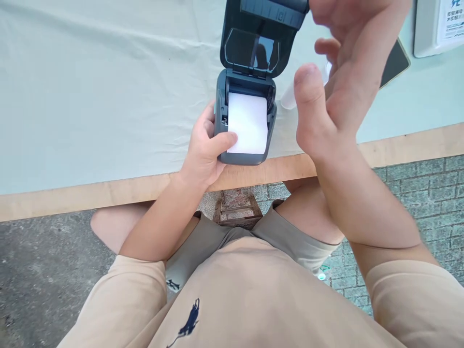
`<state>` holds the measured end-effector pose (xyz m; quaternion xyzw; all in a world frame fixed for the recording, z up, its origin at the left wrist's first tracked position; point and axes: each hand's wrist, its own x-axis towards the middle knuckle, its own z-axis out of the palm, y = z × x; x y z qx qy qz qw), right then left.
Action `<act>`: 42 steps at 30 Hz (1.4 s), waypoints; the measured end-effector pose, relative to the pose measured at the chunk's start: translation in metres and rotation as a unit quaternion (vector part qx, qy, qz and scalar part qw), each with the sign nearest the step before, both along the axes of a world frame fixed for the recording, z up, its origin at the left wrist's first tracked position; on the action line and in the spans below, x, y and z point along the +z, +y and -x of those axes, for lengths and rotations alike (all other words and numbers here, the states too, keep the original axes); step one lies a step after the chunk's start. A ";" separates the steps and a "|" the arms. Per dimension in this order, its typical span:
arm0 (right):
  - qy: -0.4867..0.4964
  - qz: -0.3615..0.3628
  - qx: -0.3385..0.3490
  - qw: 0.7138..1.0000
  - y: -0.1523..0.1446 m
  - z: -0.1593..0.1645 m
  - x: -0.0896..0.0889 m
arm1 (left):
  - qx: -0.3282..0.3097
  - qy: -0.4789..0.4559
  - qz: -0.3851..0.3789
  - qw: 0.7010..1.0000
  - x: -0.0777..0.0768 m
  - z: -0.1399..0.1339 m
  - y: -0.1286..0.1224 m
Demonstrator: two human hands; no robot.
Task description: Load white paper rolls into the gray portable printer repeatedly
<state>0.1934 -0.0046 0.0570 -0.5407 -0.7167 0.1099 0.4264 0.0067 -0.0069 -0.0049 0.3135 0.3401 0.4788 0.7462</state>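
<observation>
A dark grey label printer is held over the table's front edge by my left hand. Its fingers wrap the left side and underside, while the thumb lies on a white paper roll inside the compartment. The printer's lid stands hinged up and back, showing a clear window, and its far end runs out of the top of the picture. My right hand is raised beside the lid with the thumb apart from the fingers. One fingertip is at the lid's upper right corner; whether it touches cannot be made out.
A pale cloth covers the wooden-edged table. Partly behind my right hand lie a whitish translucent object and a dark flat object. At the far right is a white box with a printed label. A wooden stool shows below.
</observation>
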 end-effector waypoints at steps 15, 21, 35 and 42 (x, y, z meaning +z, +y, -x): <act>0.054 -0.038 0.025 0.997 -0.001 0.005 -0.008 | 0.011 0.008 -0.007 1.000 -0.002 0.000 0.000; 0.024 0.107 0.063 0.992 -0.001 0.014 -0.007 | 0.011 -0.003 0.002 1.000 0.001 0.001 -0.001; 0.214 0.307 0.152 0.915 0.011 0.021 -0.033 | 0.020 -0.016 0.022 0.999 0.009 0.000 -0.002; 0.223 0.347 0.200 0.889 0.009 0.013 -0.024 | 0.038 -0.036 0.064 0.997 0.014 -0.004 0.003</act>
